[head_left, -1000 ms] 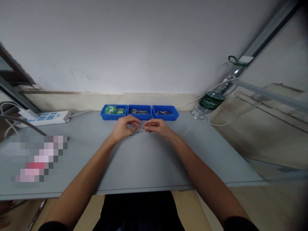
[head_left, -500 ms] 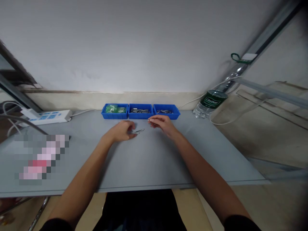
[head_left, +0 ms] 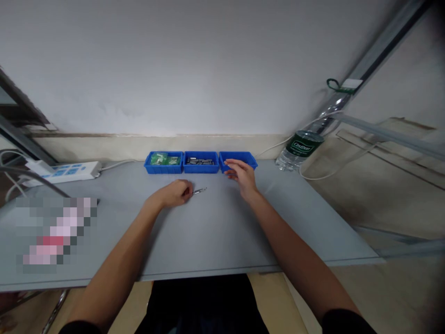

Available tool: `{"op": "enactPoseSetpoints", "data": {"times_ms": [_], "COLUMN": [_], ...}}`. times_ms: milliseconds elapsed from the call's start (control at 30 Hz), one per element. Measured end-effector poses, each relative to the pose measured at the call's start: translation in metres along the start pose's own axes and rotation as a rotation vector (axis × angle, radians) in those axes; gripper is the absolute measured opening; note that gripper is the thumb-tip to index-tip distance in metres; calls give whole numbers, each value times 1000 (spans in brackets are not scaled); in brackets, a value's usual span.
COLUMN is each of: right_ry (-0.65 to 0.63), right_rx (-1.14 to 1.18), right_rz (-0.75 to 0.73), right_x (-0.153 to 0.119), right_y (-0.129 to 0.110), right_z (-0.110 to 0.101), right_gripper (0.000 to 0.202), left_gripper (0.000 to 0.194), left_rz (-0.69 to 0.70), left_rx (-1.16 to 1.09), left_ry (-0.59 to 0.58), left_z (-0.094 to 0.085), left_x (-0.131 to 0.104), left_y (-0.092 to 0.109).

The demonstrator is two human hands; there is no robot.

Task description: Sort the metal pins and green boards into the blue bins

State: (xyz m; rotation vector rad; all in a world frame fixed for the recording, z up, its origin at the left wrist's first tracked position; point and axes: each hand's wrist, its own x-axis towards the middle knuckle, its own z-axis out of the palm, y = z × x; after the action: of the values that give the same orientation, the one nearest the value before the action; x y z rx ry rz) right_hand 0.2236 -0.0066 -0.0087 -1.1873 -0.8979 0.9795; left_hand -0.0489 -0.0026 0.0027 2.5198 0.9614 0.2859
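Observation:
My left hand (head_left: 178,192) rests on the desk with its fingers closed. Slim shiny metal pieces (head_left: 200,190) stick out to the right from its fingertips; their exact kind is too small to make out. In front of the right-hand blue bin (head_left: 255,164) is my right hand (head_left: 242,176), partly covering it. Its fingers are stretched out and apart, with nothing visible in them. The middle blue bin (head_left: 201,169) contains several small dark-grey metal blocks (head_left: 200,162). Green-and-white packets (head_left: 163,159) lie in the left blue bin (head_left: 163,170).
A white power strip (head_left: 78,170) with cables lies at the left of the grey desk (head_left: 208,241). Nearer the front left is a pixelated pink item (head_left: 59,232). A large water bottle (head_left: 301,147) stands at the back right beside a metal frame and a white cable.
My left hand has closed around the metal pieces on the desk. My right hand has moved slightly right and up to the right-hand bin, and its fingers have straightened.

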Motion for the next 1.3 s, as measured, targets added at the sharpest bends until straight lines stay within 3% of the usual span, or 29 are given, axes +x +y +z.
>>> {"op": "enactPoseSetpoints", "data": {"times_ms": [167, 467, 733, 1033, 1167, 1300], "right_ry": [-204, -684, -755, -616, -374, -52], "right_rx": [-68, -182, -139, -123, -35, 30], "right_rz": [-12, -6, 8, 31, -14, -46], "right_x": [-4, -19, -26, -25, -17, -6], "right_y": [2, -1, -1, -4, -4, 0], "right_z": [4, 10, 13, 15, 11, 6], "right_gripper": [27, 35, 34, 28, 27, 31], "left_gripper": [7, 8, 6, 15, 37, 38], "left_rz": [59, 207, 214, 117, -17, -82], "left_rx": [-93, -77, -50, 57, 168, 187], "left_ry": [103, 429, 437, 316, 221, 134], "left_z": [-5, -10, -6, -6, -6, -4], "left_x": [1, 3, 4, 1, -4, -5], "left_y": [8, 17, 15, 12, -2, -16]}}
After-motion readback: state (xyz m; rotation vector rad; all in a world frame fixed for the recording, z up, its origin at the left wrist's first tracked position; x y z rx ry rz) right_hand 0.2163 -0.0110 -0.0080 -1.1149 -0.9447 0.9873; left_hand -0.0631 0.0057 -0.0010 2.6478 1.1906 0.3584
